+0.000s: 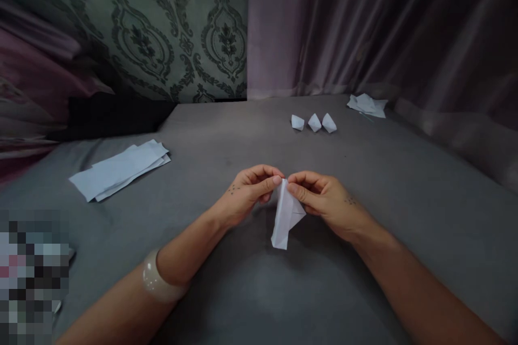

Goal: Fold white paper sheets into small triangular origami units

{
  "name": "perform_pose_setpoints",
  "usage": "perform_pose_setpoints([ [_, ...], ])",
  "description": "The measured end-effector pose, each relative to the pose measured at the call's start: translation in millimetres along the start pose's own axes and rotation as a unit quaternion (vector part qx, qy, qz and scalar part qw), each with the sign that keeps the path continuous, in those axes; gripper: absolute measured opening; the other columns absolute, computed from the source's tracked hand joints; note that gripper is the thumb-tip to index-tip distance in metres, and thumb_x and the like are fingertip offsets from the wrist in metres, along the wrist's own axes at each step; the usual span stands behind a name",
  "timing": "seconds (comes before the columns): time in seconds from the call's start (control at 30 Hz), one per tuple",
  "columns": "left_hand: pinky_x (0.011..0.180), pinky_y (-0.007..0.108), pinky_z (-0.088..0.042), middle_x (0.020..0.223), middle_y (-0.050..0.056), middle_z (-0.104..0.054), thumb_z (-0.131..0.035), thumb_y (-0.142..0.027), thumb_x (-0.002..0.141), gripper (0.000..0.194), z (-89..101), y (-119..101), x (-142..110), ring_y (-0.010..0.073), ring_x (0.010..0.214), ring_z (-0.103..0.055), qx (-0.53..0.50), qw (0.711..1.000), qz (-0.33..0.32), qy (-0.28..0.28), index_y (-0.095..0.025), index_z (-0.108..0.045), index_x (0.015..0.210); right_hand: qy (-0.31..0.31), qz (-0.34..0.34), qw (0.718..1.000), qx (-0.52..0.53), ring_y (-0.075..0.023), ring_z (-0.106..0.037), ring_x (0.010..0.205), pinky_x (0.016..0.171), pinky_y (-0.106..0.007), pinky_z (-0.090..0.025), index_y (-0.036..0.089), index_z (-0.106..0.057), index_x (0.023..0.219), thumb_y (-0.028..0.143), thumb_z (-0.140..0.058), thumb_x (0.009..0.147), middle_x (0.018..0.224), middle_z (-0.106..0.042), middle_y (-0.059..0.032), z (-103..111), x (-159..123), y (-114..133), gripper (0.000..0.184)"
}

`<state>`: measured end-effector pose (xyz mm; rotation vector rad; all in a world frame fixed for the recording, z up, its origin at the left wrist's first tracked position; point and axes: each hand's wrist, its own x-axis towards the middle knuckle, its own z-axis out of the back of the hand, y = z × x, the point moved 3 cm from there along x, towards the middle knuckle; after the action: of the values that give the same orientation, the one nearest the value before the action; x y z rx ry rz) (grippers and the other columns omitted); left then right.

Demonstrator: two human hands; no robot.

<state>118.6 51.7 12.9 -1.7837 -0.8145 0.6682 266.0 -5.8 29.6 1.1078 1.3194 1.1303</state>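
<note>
Between my two hands hangs a folded white paper strip (282, 221), held by its top end above the grey sheet (226, 291). My left hand (254, 188) pinches the upper left edge between thumb and fingers. From the other side my right hand (319, 197) pinches the same top end, its thumb on the front face. A triangular flap of the paper sticks out to the right below my right fingers, with a thin dark line on it. The fingertips behind the paper are partly hidden.
Three small folded paper shapes (314, 123) sit in a row farther back. Paper scraps (367, 104) lie at the back right, and a stack of paper strips (121, 170) at the left. Curtains (324, 27) and a patterned wall (178, 38) border the surface; dark cloth (109, 117) lies back left.
</note>
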Motion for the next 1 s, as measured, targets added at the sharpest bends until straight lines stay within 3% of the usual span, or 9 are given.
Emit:
perform_pose_setpoints([
  [0.17, 0.047, 0.018, -0.029, 0.063, -0.003, -0.050, -0.071, -0.033, 0.076, 0.020, -2.7, 3, 0, 0.0042, 0.050, -0.039, -0.021, 1.000, -0.001, 0.011, -0.017, -0.066, 0.086, 0.040, -0.032, 0.998, 0.027, -0.0064, -0.038, 0.052, 0.042, -0.019, -0.025, 0.018, -0.067, 0.084, 0.042, -0.067, 0.076, 0.068, -0.053, 0.0022, -1, 0, -1, 0.025],
  [0.23, 0.049, 0.019, -0.032, 0.064, -0.002, -0.052, -0.070, -0.034, 0.076, 0.021, -2.2, 3, 1, 0.0056, 0.052, -0.041, 0.006, 0.999, -0.020, -0.027, -0.018, -0.066, 0.089, 0.029, -0.038, 0.999, 0.025, -0.0066, -0.037, 0.051, 0.042, -0.020, -0.024, 0.017, -0.066, 0.081, 0.043, -0.067, 0.075, 0.065, -0.053, 0.0022, -1, 1, -2, 0.026],
  [0.33, 0.057, 0.022, -0.038, 0.071, 0.000, -0.057, -0.069, -0.034, 0.076, 0.019, 1.6, 0, -1, 0.0091, 0.061, -0.046, 0.118, 0.978, -0.102, -0.140, -0.018, -0.067, 0.086, -0.059, -0.018, 0.998, 0.005, -0.0071, -0.037, 0.048, 0.042, -0.021, -0.026, 0.017, -0.065, 0.079, 0.043, -0.066, 0.074, 0.059, -0.050, 0.0036, 2, 4, -5, 0.027],
  [0.4, 0.064, 0.024, -0.040, 0.076, 0.001, -0.061, -0.068, -0.033, 0.078, 0.015, 0.2, -3, -4, 0.0113, 0.068, -0.049, 0.208, 0.949, -0.161, -0.175, -0.019, -0.068, 0.080, -0.132, 0.017, 0.991, -0.027, -0.0087, -0.041, 0.050, 0.045, -0.022, -0.032, 0.016, -0.065, 0.078, 0.041, -0.064, 0.075, 0.059, -0.051, 0.0028, 5, 5, -6, 0.025],
  [0.5, 0.071, 0.026, -0.041, 0.082, 0.002, -0.068, -0.066, -0.031, 0.080, 0.011, -6.9, -5, -7, 0.0145, 0.077, -0.056, 0.274, 0.931, -0.189, -0.153, -0.021, -0.071, 0.081, -0.195, 0.088, 0.972, -0.101, -0.0119, -0.049, 0.057, 0.052, -0.025, -0.040, 0.017, -0.065, 0.078, 0.037, -0.060, 0.077, 0.065, -0.057, -0.0001, 5, 4, -4, 0.021],
  [0.73, 0.077, 0.028, -0.045, 0.086, 0.004, -0.073, -0.066, -0.030, 0.079, 0.013, -14.3, -1, -9, 0.0178, 0.084, -0.063, 0.206, 0.955, -0.160, -0.142, -0.022, -0.075, 0.084, -0.244, 0.219, 0.915, -0.233, -0.0118, -0.049, 0.058, 0.054, -0.024, -0.040, 0.018, -0.063, 0.071, 0.027, -0.055, 0.082, 0.066, -0.055, 0.0003, -10, -4, 5, 0.016],
  [1.0, 0.079, 0.029, -0.048, 0.088, 0.007, -0.073, -0.068, -0.033, 0.076, 0.019, -8.9, 4, -8, 0.0184, 0.085, -0.063, 0.145, 0.965, -0.158, -0.153, -0.019, -0.075, 0.086, -0.215, 0.254, 0.917, -0.220, -0.0153, -0.061, 0.073, 0.064, -0.026, -0.048, 0.018, -0.068, 0.085, 0.029, -0.054, 0.085, 0.082, -0.067, -0.0053, -17, -3, 1, 0.018],
])
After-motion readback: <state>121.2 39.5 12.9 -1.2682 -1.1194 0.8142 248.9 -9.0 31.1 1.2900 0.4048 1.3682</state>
